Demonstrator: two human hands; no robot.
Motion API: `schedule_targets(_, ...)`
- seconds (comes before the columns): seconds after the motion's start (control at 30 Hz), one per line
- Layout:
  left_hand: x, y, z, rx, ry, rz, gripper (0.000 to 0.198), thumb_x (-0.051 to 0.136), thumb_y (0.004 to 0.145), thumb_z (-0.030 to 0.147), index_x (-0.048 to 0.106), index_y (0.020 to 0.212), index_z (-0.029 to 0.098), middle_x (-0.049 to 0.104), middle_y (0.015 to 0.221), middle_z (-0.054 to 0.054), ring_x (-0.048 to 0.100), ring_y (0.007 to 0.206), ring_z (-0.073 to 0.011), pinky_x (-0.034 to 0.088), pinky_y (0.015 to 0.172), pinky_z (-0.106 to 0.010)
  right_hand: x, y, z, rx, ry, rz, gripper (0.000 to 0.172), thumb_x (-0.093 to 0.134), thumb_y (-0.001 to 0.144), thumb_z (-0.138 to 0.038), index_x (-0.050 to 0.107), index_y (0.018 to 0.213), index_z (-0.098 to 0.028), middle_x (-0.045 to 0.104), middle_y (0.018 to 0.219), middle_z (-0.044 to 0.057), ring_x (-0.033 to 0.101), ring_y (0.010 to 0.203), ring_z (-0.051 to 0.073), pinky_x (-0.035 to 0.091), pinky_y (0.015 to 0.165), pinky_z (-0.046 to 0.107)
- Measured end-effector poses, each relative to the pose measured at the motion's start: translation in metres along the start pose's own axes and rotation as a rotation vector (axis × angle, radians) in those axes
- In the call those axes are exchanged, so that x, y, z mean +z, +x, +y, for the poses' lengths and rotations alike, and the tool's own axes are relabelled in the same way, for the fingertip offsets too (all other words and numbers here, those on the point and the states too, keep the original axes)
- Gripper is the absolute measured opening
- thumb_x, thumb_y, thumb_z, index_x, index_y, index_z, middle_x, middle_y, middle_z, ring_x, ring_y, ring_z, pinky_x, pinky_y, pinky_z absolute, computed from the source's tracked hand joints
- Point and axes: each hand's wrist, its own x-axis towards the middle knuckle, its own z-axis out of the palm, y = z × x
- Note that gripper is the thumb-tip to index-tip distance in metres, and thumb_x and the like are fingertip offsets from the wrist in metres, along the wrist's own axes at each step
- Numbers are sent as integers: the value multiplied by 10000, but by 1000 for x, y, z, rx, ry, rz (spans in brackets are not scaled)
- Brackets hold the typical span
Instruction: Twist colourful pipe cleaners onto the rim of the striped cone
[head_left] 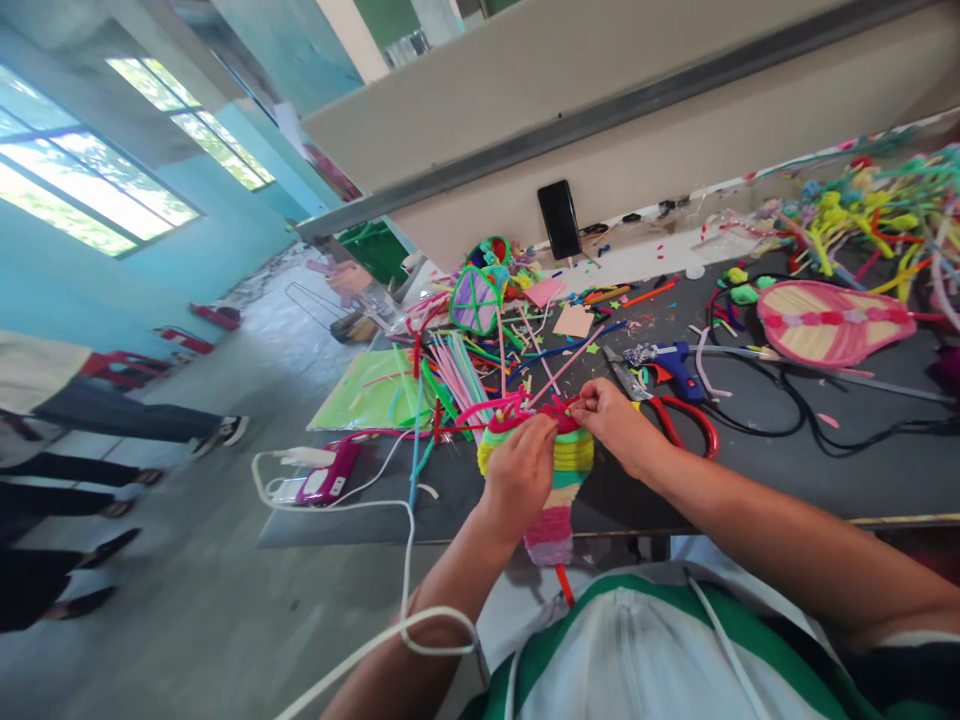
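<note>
A striped piece made of coloured pipe cleaners [551,525], with yellow, teal, cream, pink and lilac bands, hangs over the table's near edge. My left hand [520,465] is closed on its upper part, fingers bent over the yellow band. Close by on the right, my right hand [611,425] pinches at the dark pink pipe cleaner [556,410] along the top edge. What lies between the right fingertips is partly hidden. Scissors with red-orange handles [709,430] lie just beyond my right hand, beside a blue glue gun [679,370].
A black phone [559,218] leans on the partition. Loose pipe cleaners [457,370] cover the table's left part. A pink leaf-shaped piece [832,320] and black cables [795,400] lie to the right. A purple power bank [330,472] with a white cable sits left. People stand at far left.
</note>
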Motion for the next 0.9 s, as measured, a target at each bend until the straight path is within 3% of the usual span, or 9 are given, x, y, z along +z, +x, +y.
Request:
schedule_targets(0.17, -18, 15, -4, -28, 41, 69, 198, 505, 887, 168, 652, 1018, 191, 698, 968, -49, 654, 915, -155, 529, 859, -296, 0, -1, -2, 16, -20, -24, 243, 607, 675, -187, 409, 811, -226, 557, 682, -58, 542, 644, 112, 413, 628, 246)
schedule_targets(0.3, -28, 28, -6, -2, 153, -109, 220, 486, 895, 182, 664, 1023, 204, 675, 993, -49, 638, 923, -153, 514, 835, -276, 0, 0, 0, 29, -22, -8, 247, 616, 672, -177, 414, 808, -222, 547, 656, -60, 525, 617, 108, 398, 605, 238)
schedule_targets(0.43, -33, 37, -3, 39, 332, -330, 230, 482, 886, 183, 642, 1042, 235, 642, 1019, -45, 633, 877, -162, 497, 726, -257, 0, 2, 2, 34, -10, 3, 262, 635, 653, -192, 414, 792, -223, 526, 636, -66, 513, 596, 107, 391, 581, 235)
schedule_targets(0.53, -36, 43, 1, 91, 431, -432, 225, 469, 877, 158, 626, 1018, 236, 622, 986, -49, 625, 832, -163, 463, 649, -243, 1, 1, 2, 41, -9, 4, 269, 641, 642, -192, 416, 786, -223, 526, 634, -62, 512, 600, 110, 392, 580, 236)
schedule_targets(0.73, -39, 51, 6, 219, 590, -538, 154, 443, 878, 145, 586, 890, 203, 594, 897, -43, 590, 704, -159, 390, 537, -258, 0, 0, 0, 26, -55, 30, 287, 664, 630, -220, 414, 770, -226, 517, 611, -59, 496, 599, 117, 392, 559, 235)
schedule_targets(0.9, -43, 50, 2, 404, 613, -525, 168, 427, 885, 140, 587, 914, 180, 618, 972, -76, 599, 773, -184, 433, 629, -295, -1, 0, -1, 2, -93, 62, 292, 652, 615, -210, 396, 756, -223, 513, 601, -69, 480, 575, 105, 383, 537, 223)
